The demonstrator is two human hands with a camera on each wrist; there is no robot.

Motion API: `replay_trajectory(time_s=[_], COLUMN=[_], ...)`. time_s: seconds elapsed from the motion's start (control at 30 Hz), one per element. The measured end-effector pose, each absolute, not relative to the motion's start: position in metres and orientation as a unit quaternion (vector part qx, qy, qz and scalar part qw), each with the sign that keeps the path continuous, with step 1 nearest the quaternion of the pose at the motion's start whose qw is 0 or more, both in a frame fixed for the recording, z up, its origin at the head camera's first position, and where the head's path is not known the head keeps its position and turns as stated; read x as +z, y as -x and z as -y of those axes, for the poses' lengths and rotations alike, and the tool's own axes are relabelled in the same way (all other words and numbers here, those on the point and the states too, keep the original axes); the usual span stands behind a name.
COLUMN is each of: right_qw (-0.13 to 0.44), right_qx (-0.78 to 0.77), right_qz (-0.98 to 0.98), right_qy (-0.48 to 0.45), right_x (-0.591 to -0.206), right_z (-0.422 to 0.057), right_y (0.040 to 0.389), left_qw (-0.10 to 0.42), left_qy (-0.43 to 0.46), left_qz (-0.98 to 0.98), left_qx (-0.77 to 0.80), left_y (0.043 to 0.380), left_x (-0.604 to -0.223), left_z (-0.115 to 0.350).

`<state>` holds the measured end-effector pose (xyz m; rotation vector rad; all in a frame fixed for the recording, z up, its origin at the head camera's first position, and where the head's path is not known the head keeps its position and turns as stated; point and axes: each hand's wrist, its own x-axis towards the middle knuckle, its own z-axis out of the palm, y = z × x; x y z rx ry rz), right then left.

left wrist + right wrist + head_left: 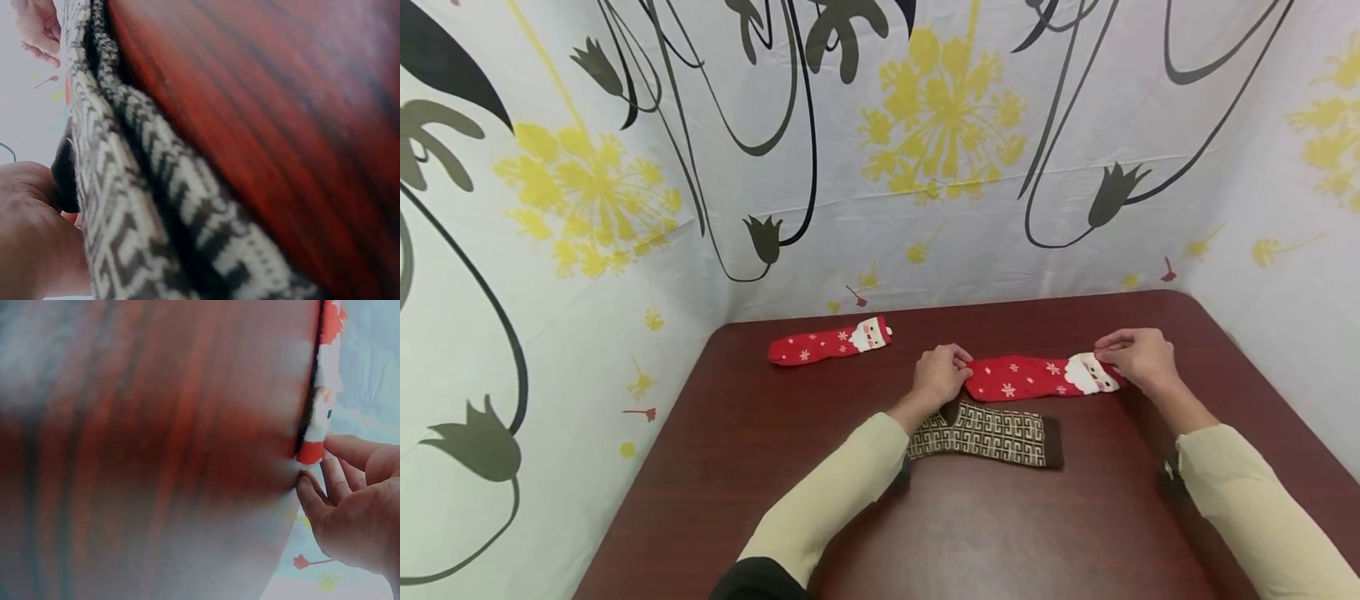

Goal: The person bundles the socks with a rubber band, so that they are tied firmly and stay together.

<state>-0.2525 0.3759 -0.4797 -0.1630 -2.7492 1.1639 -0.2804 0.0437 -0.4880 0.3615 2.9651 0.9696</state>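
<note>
A white cloth (pixel 857 183) printed with yellow and grey flowers stands behind the dark red table (pixel 1015 533). On the table, the brown-and-cream sock (pixel 1000 437) lies partly hidden by the left forearm. Just beyond it, the nearer red sock (pixel 1022 377) lies flat, stretched lengthwise between both hands, its Santa-faced cuff to the right. A second red sock (pixel 823 343) lies apart, farther back and left. The right hand (pixel 1138 357) pinches the nearer one's cuff edge between thumb and fingers; the left hand (pixel 940 377) seems to pinch its toe end, though patterned knit blocks those fingertips in the left wrist view.
</note>
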Motion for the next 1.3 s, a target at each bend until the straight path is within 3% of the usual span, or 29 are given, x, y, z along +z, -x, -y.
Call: replay_trajectory(time_s=[0.27,0.7,1.07,1.3], right_qw=[0.096,0.108,0.074,0.046], right_qx=[0.4,0.474,0.484,0.476], right_qz=[0.908,0.872,0.872,0.878], right_qy=[0.085,0.052,0.026,0.012], right_x=[-0.473,-0.445,-0.431,-0.432], right_z=[-0.376,-0.365,-0.335,-0.327], right_y=[0.252,0.239,0.213,0.192], left_qw=[-0.033,-0.106,-0.085,-0.037], left_qy=[-0.119,-0.144,-0.163,-0.155], left_qz=[-0.934,-0.882,-0.839,-0.824], left_qx=[0.336,0.437,0.513,0.544], left_y=[0.278,0.274,0.262,0.243], left_x=[-0.482,-0.452,-0.435,-0.432], left_z=[-0.043,-0.019,0.016,0.037])
